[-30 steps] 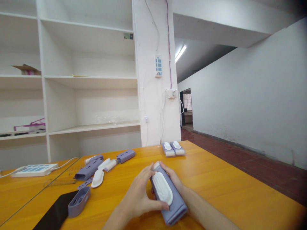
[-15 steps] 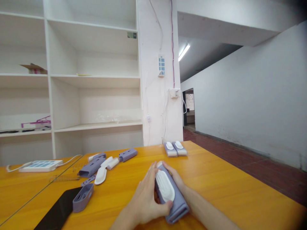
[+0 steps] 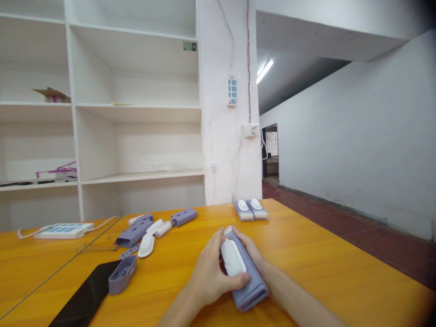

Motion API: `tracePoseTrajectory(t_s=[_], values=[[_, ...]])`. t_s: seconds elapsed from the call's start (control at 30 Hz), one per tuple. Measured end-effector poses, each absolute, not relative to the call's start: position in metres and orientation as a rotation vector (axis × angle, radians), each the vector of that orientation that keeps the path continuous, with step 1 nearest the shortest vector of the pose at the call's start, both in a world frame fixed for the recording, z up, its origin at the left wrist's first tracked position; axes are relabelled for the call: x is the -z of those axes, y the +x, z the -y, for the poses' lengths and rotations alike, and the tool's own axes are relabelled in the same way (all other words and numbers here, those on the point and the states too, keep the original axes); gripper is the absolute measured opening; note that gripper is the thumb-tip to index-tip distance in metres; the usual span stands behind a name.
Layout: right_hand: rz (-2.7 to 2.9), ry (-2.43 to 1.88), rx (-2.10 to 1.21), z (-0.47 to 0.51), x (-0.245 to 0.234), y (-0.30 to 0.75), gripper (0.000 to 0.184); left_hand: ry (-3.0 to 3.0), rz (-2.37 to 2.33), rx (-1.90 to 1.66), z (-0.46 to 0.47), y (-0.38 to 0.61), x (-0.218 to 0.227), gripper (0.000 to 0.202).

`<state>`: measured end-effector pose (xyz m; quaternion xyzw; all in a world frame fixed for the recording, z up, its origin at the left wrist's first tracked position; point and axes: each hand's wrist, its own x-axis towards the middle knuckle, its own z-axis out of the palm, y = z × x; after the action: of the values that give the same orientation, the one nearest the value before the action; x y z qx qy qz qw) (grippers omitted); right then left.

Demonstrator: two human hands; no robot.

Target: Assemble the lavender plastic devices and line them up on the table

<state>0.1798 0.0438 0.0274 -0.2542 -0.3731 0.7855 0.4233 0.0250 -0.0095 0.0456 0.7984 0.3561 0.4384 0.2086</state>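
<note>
Lavender plastic shows between the person's two hands: an elongated case with rounded edges (image 3: 254, 290) is held over the near part of the orange-brown wooden desk (image 3: 323, 277), slanting from its far end at upper left to its near end at lower right. Whether its underside touches the wood cannot be told. On its upper face sits a white, ridged oval piece (image 3: 233, 258).

The left hand (image 3: 208, 271) grasps the case from the left, thumb pressed at the near end of the oval piece, the other fingers curled about the far left edge. The right hand (image 3: 254, 255) grips it along the right side, its fingers partly hidden behind the case.

Left of the hands, a lavender open oval shell (image 3: 123, 275) rests at the edge of a flat black slab (image 3: 86, 293). Just beyond lie a small lavender strip with holes (image 3: 129, 251), a smooth white oval cover (image 3: 146, 245), a long lavender slotted sleeve (image 3: 134, 233), a white blocky part (image 3: 163, 229) and a shorter lavender sleeve (image 3: 184, 217). Farther left is a white power strip with blue panels (image 3: 64, 230). Near the far edge, two lavender-and-white cases (image 3: 248, 214) stand side by side, each topped by a white oval.
</note>
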Motion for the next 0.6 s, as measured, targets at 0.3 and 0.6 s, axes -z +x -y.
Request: tracePoseTrajectory(t_s=[0.3,0.6], values=[[0.921,-0.699,-1.945,-0.05,-0.024,0.185,0.055,2.254,-0.965,-1.207,0.0,0.023,-0.033,0.077],[0.907,-0.729,-2.028,-0.045,-0.026,0.187,0.059,2.308,-0.911,-1.163,-0.005,0.014,-0.027,0.103]])
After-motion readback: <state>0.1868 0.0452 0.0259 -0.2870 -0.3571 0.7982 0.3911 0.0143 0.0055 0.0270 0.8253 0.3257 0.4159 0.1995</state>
